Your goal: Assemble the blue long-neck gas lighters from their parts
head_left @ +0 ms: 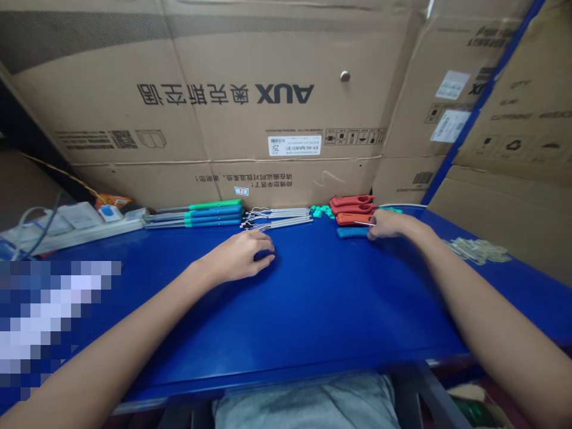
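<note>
My left hand (250, 255) rests on the blue table with its fingers curled and apart, nothing between them. Just beyond it lie thin metal rods with wires (286, 221). At the right, my right hand (379, 225) has its fingers pressed together at the end of a blue handle (351, 233), below an orange handle (353, 219). A thin light strip shows at its fingertips; what it grips is too small to name. Red handles (352, 203) are stacked behind. Small green pieces (322, 211) lie left of the handles.
Blue and green pens or tools (214, 214) lie in a row at the back left, beside a white power strip (89, 233) with plugs. Clear small pieces (478, 250) are heaped at the right. Cardboard walls (223, 131) close off the back of the table (295, 322).
</note>
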Motion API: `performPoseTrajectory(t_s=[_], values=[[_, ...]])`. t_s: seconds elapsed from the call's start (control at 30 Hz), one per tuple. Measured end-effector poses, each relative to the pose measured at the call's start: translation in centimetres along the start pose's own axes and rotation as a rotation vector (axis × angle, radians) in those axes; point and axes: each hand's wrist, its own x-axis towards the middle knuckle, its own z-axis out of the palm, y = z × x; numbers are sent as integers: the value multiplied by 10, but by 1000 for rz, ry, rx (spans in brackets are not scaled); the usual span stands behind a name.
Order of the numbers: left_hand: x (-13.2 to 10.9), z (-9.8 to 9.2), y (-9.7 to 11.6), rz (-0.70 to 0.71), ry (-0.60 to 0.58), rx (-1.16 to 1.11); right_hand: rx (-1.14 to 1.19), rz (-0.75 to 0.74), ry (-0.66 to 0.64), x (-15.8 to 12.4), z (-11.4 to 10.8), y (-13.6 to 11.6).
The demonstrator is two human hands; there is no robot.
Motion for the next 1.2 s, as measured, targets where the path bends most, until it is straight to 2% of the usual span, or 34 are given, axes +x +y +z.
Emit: performPoseTrajectory(t_s=[0.1,0.2,0.27,0.33,0.43,0.57,0.67,0.73,0.77,0.87,0.93,1.0,1.07,1.2], values=[[0,-3,7,-14,-26,-38,75,-120,-158,-12,-3,-6],[0,-6,20,-75,-11,-89,276,-471,-315,-31,-5,-25],[0,-6,29,-73,2,-97,422,-645,-442,-43,-4,-42],[1,-5,36,-47,-26,-96,498,-715,-416,-51,-1,-56],[2,1,38,-36,-100,-127,531,-713,-311,-51,8,-67],[3,6,32,-3,-105,-239,628,-613,-282,-44,18,-67],[2,1,29,-25,-79,-284,656,-612,-286,-42,19,-67],[-1,-9,25,-83,-102,-283,652,-622,-294,-42,18,-68],[-3,-15,22,-137,-151,-257,650,-622,-292,-42,18,-68],[-10,-29,9,-279,-439,-195,658,-622,-278,-39,19,-67],[-12,-33,3,-322,-532,-211,682,-646,-232,-37,22,-68],[-11,-31,2,-319,-485,-219,709,-682,-141,-35,25,-69],[-7,-28,5,-291,-361,-240,724,-707,-65,-36,26,-71],[-3,-22,12,-272,-127,-328,720,-732,-21,-42,24,-75]])
